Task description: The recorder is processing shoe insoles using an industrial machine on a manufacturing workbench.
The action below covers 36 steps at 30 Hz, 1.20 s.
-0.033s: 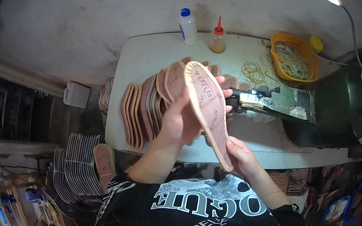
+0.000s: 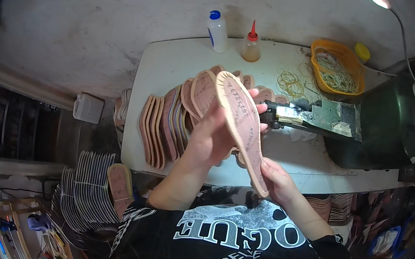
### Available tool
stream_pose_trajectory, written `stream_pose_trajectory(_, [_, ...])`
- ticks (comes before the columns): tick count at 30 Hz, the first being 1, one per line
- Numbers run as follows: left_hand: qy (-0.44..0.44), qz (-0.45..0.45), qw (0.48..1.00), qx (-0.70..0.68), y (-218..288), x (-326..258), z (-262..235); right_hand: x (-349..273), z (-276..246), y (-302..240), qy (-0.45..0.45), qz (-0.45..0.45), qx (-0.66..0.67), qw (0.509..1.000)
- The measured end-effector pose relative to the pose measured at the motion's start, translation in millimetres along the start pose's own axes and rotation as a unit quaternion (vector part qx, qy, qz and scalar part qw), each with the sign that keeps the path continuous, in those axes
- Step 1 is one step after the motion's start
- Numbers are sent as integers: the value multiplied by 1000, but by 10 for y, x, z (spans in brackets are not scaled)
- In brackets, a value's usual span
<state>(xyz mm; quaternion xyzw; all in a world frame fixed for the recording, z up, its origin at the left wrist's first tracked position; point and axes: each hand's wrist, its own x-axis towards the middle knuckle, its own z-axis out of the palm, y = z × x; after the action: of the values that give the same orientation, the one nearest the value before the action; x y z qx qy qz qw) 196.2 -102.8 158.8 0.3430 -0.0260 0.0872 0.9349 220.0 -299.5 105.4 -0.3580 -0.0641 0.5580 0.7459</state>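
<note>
A pinkish-brown shoe insole (image 2: 245, 125) with a pale rim and dark marks on its face is held up at a slant in both hands. My left hand (image 2: 210, 136) is closed about its wide upper part, with the thumb on the near edge and fingertips showing past the far edge. The narrow lower end is pinched by my right hand (image 2: 277, 178). Behind and left of my left hand, a row of similar insoles (image 2: 158, 135) leans together on the white table (image 2: 162, 55). The far side of the held insole is hidden.
A machine with a green body (image 2: 383, 129) and a narrow arm (image 2: 325, 117) reaches in from the right. Along the back stand a white bottle (image 2: 217, 33), a red-tipped bottle (image 2: 251, 49) and an orange basket (image 2: 358, 89) of bands. Below left, insoles are stacked (image 2: 90, 192).
The held insole has tilted very slightly about its length, so its face looks a little narrower. Both hands keep their grip.
</note>
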Motion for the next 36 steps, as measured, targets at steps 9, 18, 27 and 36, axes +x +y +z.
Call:
stream_pose_trajectory(9, [-7, 130, 986, 109, 59, -334, 3, -110, 193, 199, -71, 48, 52, 995])
stream_pose_trajectory(18, [39, 221, 972, 70, 25, -449, 75, -135, 215, 341, -152, 55, 62, 985])
stream_pose_trajectory(27, [24, 290, 954, 65, 140, -470, 183, -163, 384, 180, 44, -76, -198, 976])
stream_pose_trajectory(36, [-121, 73, 989, -43, 27, -496, 88, -107, 590, 10, 145, -436, -464, 757])
